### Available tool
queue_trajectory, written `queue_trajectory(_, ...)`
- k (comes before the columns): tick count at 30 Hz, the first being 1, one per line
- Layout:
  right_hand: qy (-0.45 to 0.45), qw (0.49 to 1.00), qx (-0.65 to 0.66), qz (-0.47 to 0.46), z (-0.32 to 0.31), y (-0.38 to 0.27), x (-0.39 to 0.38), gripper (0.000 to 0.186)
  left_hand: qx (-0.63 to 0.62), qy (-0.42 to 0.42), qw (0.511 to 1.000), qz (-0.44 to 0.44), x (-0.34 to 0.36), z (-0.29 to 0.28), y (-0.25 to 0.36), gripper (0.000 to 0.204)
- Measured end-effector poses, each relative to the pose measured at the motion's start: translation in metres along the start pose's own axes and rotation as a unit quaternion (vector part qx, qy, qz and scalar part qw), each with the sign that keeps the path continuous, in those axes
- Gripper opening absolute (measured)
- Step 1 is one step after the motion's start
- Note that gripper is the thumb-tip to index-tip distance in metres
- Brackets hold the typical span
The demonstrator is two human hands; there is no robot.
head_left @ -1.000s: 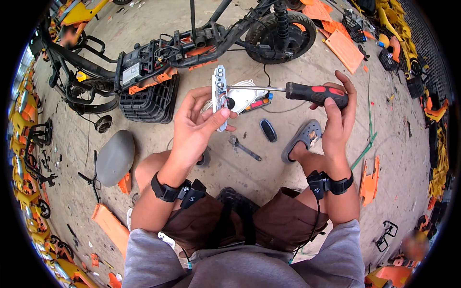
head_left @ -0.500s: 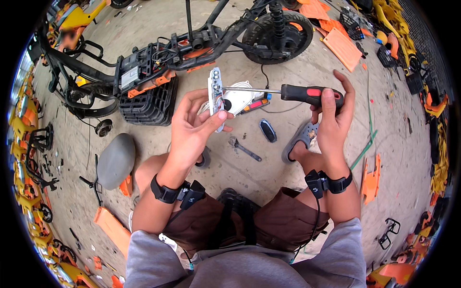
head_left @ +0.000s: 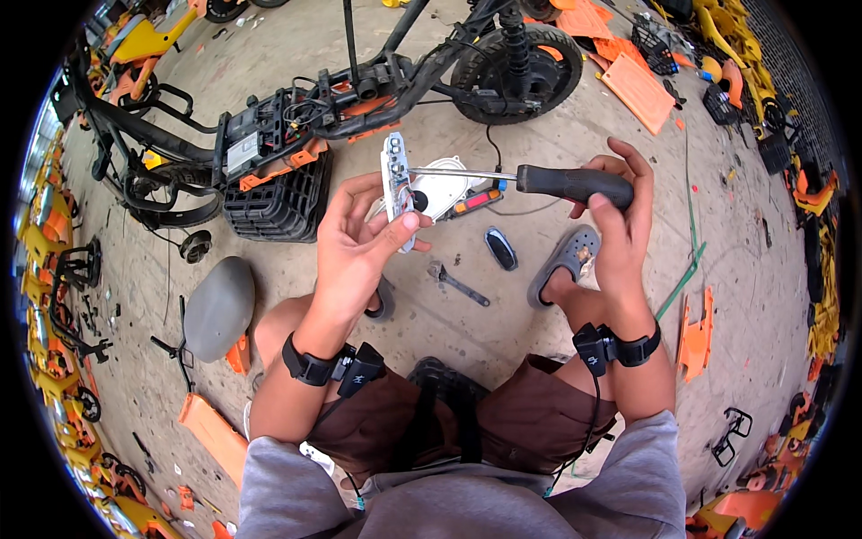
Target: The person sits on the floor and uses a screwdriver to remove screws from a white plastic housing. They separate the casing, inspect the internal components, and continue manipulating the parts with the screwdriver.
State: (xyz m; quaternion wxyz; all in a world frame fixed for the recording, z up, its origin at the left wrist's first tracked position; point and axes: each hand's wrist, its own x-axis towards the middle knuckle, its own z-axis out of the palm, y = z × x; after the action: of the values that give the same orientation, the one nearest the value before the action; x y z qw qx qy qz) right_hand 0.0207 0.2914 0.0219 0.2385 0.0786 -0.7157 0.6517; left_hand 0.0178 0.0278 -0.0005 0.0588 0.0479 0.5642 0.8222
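Note:
My left hand (head_left: pixel 359 229) holds a narrow white part (head_left: pixel 396 163) with small fittings along it and wiring near my thumb, standing roughly upright. My right hand (head_left: pixel 615 216) is closed round the black handle of a screwdriver (head_left: pixel 566 182); its long metal shaft reaches left to the white part, its tip at or behind that part. A white housing (head_left: pixel 449 184) with a dark round middle lies behind, beside an orange-and-black tool (head_left: pixel 476 199). Below them on the floor are an adjustable wrench (head_left: pixel 462 283) and a small black oval piece (head_left: pixel 501 248).
A stripped scooter frame (head_left: pixel 368 81) with a black crate (head_left: pixel 269 211) spans the top. A grey seat (head_left: pixel 218 305) lies at the left, orange panels (head_left: pixel 633 90) at the upper right and another (head_left: pixel 694 332) at the right. Rows of yellow scooter parts line both edges.
The screwdriver handle has turned, so its red inlays no longer show. The screwdriver and white part have shifted slightly down and left with my hands, and my right-hand fingers have changed position.

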Motion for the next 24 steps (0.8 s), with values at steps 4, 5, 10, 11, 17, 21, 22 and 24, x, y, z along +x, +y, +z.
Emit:
queue_trajectory(4, 0.005, 0.996, -0.057, 0.075, 0.003, -0.01, -0.003, 0.046, 0.009, 0.006, 1.0, 0.002, -0.001, -0.003, -0.001, 0.044)
queue_trajectory(5, 0.007, 0.989, -0.075, 0.124, 0.002, -0.014, -0.001, 0.047, 0.006, 0.007, 1.0, 0.0, -0.002, -0.003, 0.0, 0.044)
queue_trajectory(10, 0.011, 0.997, 0.008, 0.074, 0.004, -0.006, -0.003, 0.042, -0.001, 0.011, 1.0, -0.001, -0.001, -0.002, 0.001, 0.045)
queue_trajectory(11, 0.009, 0.998, 0.002, 0.057, 0.007, -0.008, -0.004, 0.04, -0.002, 0.012, 1.0, -0.002, -0.001, -0.002, 0.001, 0.045)
queue_trajectory(17, 0.002, 0.981, -0.064, 0.183, 0.0, -0.017, 0.0, 0.041, -0.002, 0.01, 1.0, -0.003, -0.002, -0.004, 0.001, 0.045)
queue_trajectory(21, 0.006, 0.997, -0.015, 0.074, 0.004, -0.003, -0.002, 0.039, -0.001, 0.009, 1.0, 0.003, 0.0, -0.003, 0.0, 0.045)
queue_trajectory(22, 0.008, 0.999, -0.012, 0.05, 0.006, -0.002, -0.003, 0.039, 0.0, 0.012, 1.0, 0.003, 0.0, -0.003, 0.0, 0.045)
queue_trajectory(24, 0.012, 0.997, -0.046, 0.064, 0.007, -0.008, -0.005, 0.039, 0.001, 0.011, 1.0, 0.001, 0.0, -0.004, -0.001, 0.045)
